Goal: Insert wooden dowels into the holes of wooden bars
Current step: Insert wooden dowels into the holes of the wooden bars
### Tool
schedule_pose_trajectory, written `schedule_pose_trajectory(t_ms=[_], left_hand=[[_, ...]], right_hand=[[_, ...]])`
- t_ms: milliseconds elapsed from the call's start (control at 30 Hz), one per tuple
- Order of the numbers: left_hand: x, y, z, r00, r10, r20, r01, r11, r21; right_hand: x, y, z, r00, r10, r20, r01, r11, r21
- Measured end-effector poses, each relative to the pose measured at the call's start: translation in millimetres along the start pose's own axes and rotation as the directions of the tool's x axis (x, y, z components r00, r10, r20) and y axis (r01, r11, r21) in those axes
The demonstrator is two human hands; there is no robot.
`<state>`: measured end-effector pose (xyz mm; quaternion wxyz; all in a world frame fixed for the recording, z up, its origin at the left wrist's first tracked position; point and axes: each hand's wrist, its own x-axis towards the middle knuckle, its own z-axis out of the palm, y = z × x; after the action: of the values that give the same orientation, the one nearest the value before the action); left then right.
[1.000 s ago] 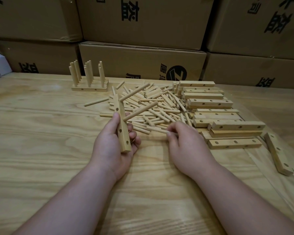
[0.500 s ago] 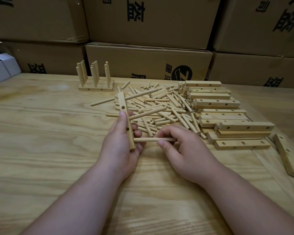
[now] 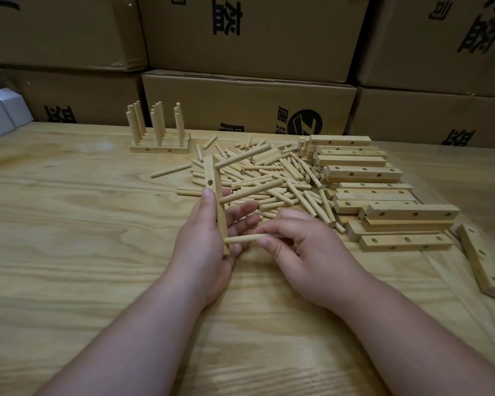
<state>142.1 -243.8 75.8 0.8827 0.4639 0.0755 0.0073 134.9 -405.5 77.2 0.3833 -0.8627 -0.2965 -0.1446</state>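
Note:
My left hand [image 3: 205, 241] grips a wooden bar [image 3: 214, 192] held on edge, pointing away from me. Two dowels [image 3: 250, 191] stick out of the bar's right side, one near its far end and one at its middle. My right hand [image 3: 303, 250] pinches a third dowel [image 3: 245, 238] lying level, its left tip against the bar's near end. Behind the hands lies a heap of loose dowels [image 3: 272, 172]. To the right is a stack of drilled bars [image 3: 372, 192].
Finished bars with upright dowels [image 3: 159, 138] stand at the back left. One bar [image 3: 482, 264] lies alone at the far right, near the table's edge. Cardboard boxes [image 3: 249, 101] wall off the back. White boxes [image 3: 3, 115] sit at the far left.
My right hand picked a dowel from the heap, carried it left and brought its tip to the near end of the bar. My left hand kept hold of the bar.

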Motion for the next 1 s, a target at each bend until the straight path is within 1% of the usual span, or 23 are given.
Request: schedule_pose_trajectory(t_ms=[100,200,367,500,533,600,700,733,800,867,933,1000], left_hand=[[-0.1,-2.9,1.2,0.998,0.060,0.025,-0.062,0.995,0.078],[1.0,-5.1,0.7,0.995,0.094,0.039,-0.098,0.989,0.108],[2.0,-6.8,-0.8,0.992,0.114,0.063,-0.120,0.986,0.114],[3.0,-8.5,-2.3,0.988,0.140,0.068,-0.148,0.981,0.126],[3.8,-9.2,-1.9,0.987,0.150,0.064,-0.157,0.979,0.127],[4.9,-10.8,-1.1,0.982,0.181,0.056,-0.186,0.975,0.124],[3.8,-12.7,0.1,0.968,0.244,0.057,-0.248,0.966,0.079],[3.0,-13.0,0.2,0.963,0.261,0.061,-0.264,0.963,0.051],[1.2,-12.3,0.1,0.956,0.284,0.073,-0.286,0.958,0.013],[-1.1,-11.3,0.3,0.951,0.295,0.096,-0.295,0.955,-0.005],[-2.9,-11.9,0.5,0.945,0.303,0.123,-0.305,0.952,0.004],[-4.3,-13.1,1.3,0.942,0.305,0.139,-0.314,0.949,0.043]], right_hand=[[0.9,-3.6,0.5,1.000,-0.012,0.018,0.012,1.000,-0.013],[1.3,-5.7,0.7,1.000,0.003,0.024,-0.003,1.000,-0.010],[0.2,-4.9,1.2,0.990,0.117,0.082,-0.118,0.993,0.014],[-2.3,-1.8,1.1,0.978,0.171,0.115,-0.183,0.978,0.104],[-2.9,-1.6,1.8,0.980,0.174,0.100,-0.187,0.973,0.138],[-3.0,-0.9,4.6,0.980,0.197,0.021,-0.197,0.956,0.217],[-0.8,1.3,9.6,0.936,0.332,-0.116,-0.272,0.893,0.357],[0.8,1.1,10.0,0.912,0.387,-0.137,-0.300,0.856,0.421],[1.7,0.7,8.8,0.885,0.449,-0.122,-0.334,0.796,0.504],[0.5,0.2,7.1,0.904,0.423,-0.056,-0.346,0.804,0.484],[-0.3,-1.5,7.3,0.942,0.332,0.043,-0.319,0.852,0.416],[-1.4,-3.6,8.8,0.958,0.263,0.116,-0.287,0.874,0.392]])
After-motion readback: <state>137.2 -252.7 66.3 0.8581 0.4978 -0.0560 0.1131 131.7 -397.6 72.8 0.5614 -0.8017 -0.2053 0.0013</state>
